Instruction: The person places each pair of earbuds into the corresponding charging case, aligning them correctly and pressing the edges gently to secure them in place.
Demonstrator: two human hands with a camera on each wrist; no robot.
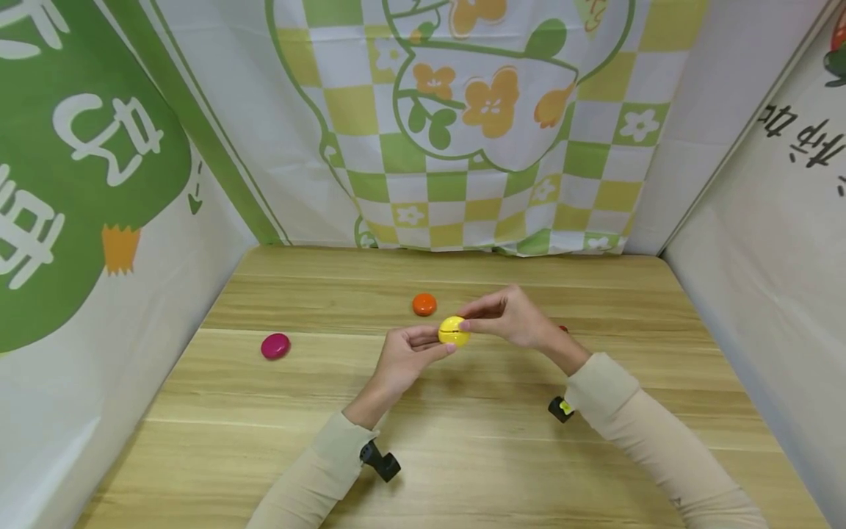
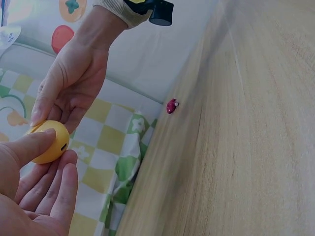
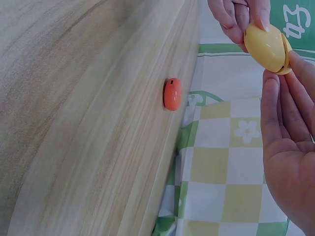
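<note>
Both hands hold one glossy, round yellow case (image 1: 454,333) above the middle of the table. A dark seam runs across its face in the head view; the right wrist view shows a narrow gap along one edge of the case (image 3: 268,49). My left hand (image 1: 405,360) pinches its lower left side between thumb and fingers, and a small dark slot shows on the case (image 2: 53,142) there. From the upper right, my right hand (image 1: 518,321) pinches it with thumb and fingertips. An orange round piece (image 1: 424,304) lies on the table just beyond the hands.
A magenta round piece (image 1: 275,346) lies at the left of the wooden table (image 1: 476,455). Mostly hidden behind the right wrist is a small red thing (image 1: 563,329), spotted with white in the left wrist view. Printed cloth walls (image 1: 456,184) stand around the table's back and sides.
</note>
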